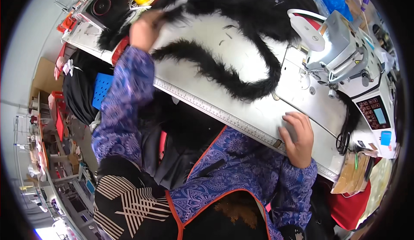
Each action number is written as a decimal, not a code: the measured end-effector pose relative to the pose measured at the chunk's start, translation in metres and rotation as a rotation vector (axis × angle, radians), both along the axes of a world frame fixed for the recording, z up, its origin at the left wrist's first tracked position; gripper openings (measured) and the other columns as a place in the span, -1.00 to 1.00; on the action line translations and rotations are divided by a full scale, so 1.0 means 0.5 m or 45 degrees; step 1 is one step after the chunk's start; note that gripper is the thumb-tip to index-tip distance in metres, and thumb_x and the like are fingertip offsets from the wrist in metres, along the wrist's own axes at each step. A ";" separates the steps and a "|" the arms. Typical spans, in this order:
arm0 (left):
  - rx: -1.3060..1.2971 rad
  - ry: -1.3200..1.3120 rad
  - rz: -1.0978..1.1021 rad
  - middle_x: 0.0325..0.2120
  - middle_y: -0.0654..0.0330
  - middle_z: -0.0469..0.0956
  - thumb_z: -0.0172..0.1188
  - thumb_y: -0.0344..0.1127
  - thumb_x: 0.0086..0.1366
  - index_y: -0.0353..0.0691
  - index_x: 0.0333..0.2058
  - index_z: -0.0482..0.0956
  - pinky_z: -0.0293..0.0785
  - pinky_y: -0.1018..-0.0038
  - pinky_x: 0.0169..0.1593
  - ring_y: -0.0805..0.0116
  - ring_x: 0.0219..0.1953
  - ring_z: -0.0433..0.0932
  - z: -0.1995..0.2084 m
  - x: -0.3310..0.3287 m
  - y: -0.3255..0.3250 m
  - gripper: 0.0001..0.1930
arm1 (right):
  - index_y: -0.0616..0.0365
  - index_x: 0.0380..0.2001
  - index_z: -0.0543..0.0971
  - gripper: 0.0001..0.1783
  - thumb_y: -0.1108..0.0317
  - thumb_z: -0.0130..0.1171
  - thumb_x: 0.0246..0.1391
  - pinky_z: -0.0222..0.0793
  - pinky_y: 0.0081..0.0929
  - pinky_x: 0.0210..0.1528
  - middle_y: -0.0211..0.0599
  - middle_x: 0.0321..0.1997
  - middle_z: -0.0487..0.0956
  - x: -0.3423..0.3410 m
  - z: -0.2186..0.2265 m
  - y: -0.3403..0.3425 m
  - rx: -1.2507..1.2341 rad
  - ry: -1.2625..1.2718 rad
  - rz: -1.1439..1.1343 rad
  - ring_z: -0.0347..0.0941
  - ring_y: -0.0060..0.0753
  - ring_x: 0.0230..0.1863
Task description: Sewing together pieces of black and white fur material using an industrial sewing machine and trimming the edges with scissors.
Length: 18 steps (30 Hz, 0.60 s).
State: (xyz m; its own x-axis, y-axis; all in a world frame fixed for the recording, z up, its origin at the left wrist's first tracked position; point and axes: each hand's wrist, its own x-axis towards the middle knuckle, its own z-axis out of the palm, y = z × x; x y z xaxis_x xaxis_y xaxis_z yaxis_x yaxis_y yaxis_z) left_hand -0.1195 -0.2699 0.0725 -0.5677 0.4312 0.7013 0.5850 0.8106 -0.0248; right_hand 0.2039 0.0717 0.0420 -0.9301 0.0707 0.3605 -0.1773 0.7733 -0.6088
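1. One black, feathery strip is curving across one white worktop;
2. one left hand is blurring nearby; I cannot tell its grip;
3. one right hand is showing parted fingers.

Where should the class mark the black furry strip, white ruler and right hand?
Black furry strip (pixel 249 91): head view, lower bend.
White ruler (pixel 214 111): head view, on its scale.
Right hand (pixel 300 139): head view, back of hand.

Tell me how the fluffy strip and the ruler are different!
The fluffy strip is black, but the ruler is pale with dark marks. The fluffy strip curves across the table, while the ruler runs along its edge. Both are long and narrow.
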 end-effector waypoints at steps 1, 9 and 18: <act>-0.085 0.145 0.314 -0.18 0.00 0.51 0.28 -0.39 0.02 -0.11 -0.02 0.48 0.52 0.29 -0.27 0.03 -0.35 0.56 0.011 -0.021 -0.034 -0.53 | 0.28 -0.27 0.52 -0.72 0.55 0.21 -0.16 0.35 -0.28 -0.06 -0.11 -0.15 0.51 -0.018 -0.002 -0.003 -0.001 0.002 0.018 0.42 -0.04 -0.07; 0.158 -0.757 -0.894 0.00 0.03 0.44 0.45 -0.27 -0.15 -0.23 0.02 0.42 0.34 0.29 0.08 0.04 0.03 0.40 -0.080 0.276 0.232 -0.31 | 0.27 -0.39 0.44 -0.80 0.64 0.07 -0.20 0.27 -0.24 0.20 -0.12 -0.05 0.48 -0.192 -0.061 -0.049 0.512 0.314 0.069 0.33 -0.05 0.17; 0.074 -0.370 -0.958 -0.58 0.12 0.47 0.23 -0.50 -0.01 -0.17 -0.26 0.49 0.42 0.30 -0.50 0.08 -0.56 0.49 -0.169 0.261 0.191 -0.72 | 0.10 -0.38 0.50 -0.78 0.46 0.26 -0.18 0.36 -0.32 -0.46 -0.26 -0.50 0.50 -0.109 -0.050 -0.057 0.296 0.144 0.106 0.45 -0.18 -0.52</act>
